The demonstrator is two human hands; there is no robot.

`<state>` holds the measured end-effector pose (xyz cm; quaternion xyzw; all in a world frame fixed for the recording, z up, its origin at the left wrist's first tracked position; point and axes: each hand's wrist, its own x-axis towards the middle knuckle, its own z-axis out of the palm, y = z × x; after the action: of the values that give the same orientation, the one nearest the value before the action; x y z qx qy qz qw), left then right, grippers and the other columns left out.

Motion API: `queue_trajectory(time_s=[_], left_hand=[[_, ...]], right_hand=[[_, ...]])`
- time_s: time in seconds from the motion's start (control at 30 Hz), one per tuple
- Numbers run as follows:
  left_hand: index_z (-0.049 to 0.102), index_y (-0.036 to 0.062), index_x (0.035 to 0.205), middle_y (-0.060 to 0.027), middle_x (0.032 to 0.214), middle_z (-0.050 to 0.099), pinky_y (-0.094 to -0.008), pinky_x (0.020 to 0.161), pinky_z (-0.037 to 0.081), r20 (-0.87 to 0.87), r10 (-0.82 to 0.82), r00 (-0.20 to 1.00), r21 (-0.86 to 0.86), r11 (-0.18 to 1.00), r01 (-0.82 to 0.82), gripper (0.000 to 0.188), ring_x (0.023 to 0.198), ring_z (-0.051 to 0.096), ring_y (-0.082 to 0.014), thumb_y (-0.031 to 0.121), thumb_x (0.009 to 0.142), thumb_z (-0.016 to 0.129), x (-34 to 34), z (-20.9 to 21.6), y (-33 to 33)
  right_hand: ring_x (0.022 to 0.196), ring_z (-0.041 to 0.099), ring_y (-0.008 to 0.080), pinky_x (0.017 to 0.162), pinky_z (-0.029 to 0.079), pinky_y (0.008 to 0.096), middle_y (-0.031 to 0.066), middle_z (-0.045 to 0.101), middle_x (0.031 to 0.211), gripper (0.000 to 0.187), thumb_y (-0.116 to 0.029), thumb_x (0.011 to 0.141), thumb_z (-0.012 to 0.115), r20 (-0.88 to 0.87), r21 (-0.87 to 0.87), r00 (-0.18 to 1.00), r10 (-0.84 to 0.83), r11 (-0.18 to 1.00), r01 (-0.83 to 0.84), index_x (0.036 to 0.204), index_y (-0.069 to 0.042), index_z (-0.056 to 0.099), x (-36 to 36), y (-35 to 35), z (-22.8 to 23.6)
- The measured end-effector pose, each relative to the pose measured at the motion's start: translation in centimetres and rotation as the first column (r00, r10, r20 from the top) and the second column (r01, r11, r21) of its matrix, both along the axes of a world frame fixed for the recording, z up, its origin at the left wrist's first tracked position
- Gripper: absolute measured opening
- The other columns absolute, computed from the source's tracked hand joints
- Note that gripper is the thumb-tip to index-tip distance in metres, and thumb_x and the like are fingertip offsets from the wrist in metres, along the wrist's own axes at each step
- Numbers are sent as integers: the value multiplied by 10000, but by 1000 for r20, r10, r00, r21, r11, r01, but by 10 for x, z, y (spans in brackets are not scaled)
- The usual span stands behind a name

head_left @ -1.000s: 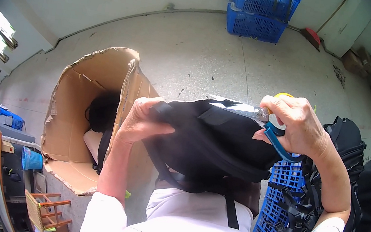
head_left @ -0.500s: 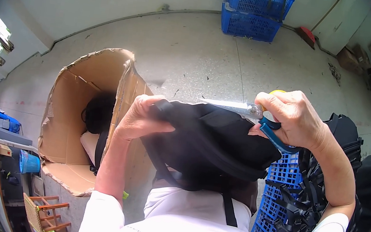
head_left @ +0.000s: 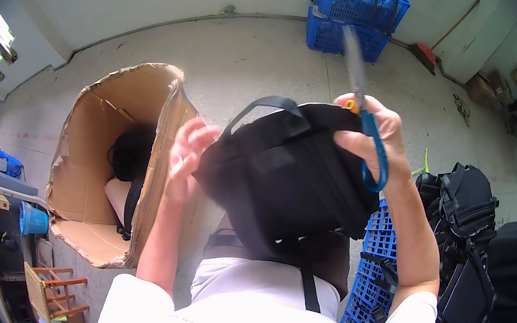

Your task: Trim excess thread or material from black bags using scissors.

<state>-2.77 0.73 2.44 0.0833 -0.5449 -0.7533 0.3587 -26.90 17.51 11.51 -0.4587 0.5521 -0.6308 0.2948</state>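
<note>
Black bag (head_left: 287, 189), right fingers (head_left: 353, 143) clamped on its edge and scissors (head_left: 370, 127), left fingers (head_left: 188, 144) apart, blurred, beside it

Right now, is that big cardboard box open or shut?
Open: the cardboard box has no flap across its mouth, so its bare inner walls and a black item inside show.

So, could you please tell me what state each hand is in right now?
Left hand: open, beside the black bag; contact cannot be told.
Right hand: closed, holding the scissors, thumb apparently against the black bag.
</note>
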Motion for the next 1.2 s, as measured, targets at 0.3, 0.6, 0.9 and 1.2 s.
queue_trajectory(time_s=[0.3,0.6,0.9,1.2], left_hand=[[599,12,983,-21,850,617,-241,693,464,197,279,940,78,951,-298,207,766,567,-92,100,796,608,-26,-29,3],[629,20,908,51,745,585,-195,633,438,412,-82,908,-411,872,265,222,683,509,-32,0,696,692,-31,98,-29],[617,11,888,15,645,559,-201,569,418,451,-245,858,-563,668,487,205,627,454,-21,19,697,692,-67,102,7],[626,23,936,6,708,621,-204,623,453,420,-257,870,-566,676,473,239,662,494,-25,26,706,692,-68,101,13]], right_hand=[[856,587,165,820,443,277,81,594,980,440,-83,645,661,326,-352,934,-149,897,266,1055,26,545,13,11,11],[608,464,31,540,375,158,-37,532,713,462,-73,670,727,-140,203,978,-156,962,182,1081,12,533,8,112,-22],[677,520,188,632,445,280,88,537,785,611,-233,567,788,-759,235,650,38,947,220,1075,-12,530,-2,104,55],[734,575,238,696,469,339,132,586,840,559,-297,626,760,-889,318,423,174,900,297,1055,-17,536,1,99,78]])
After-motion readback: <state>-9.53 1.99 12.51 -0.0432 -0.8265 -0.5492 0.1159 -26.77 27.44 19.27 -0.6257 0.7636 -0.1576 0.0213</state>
